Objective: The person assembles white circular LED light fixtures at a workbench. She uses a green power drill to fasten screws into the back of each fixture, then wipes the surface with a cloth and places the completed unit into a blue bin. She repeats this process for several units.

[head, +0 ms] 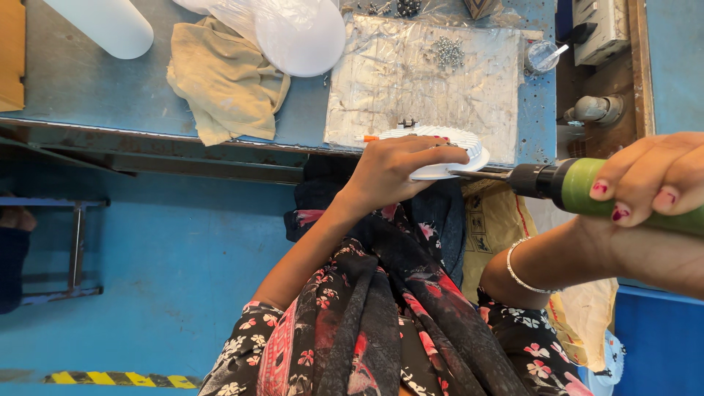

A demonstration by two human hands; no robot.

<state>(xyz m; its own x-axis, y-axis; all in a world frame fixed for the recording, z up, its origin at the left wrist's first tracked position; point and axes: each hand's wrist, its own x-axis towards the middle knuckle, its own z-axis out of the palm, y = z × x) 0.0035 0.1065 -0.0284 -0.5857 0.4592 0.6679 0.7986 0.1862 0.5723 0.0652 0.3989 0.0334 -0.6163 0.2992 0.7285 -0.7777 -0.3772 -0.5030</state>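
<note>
My left hand [396, 167] grips a round white finned lamp housing [449, 141] at the near edge of the blue workbench [95, 88]. My right hand [656, 180] is wrapped around a green and black powered screwdriver [568, 183]. Its thin bit [480, 174] points left and touches the rim of the housing under my left fingers. A silver bangle [522, 275] sits on my right wrist.
A clear plastic sheet [411, 81] covers the bench, with a heap of small screws [447, 51] on it. A beige cloth [224, 81], white dome covers [301, 33] and a white tube [106, 22] lie at the back left. A small clear cup [541, 56] stands at right.
</note>
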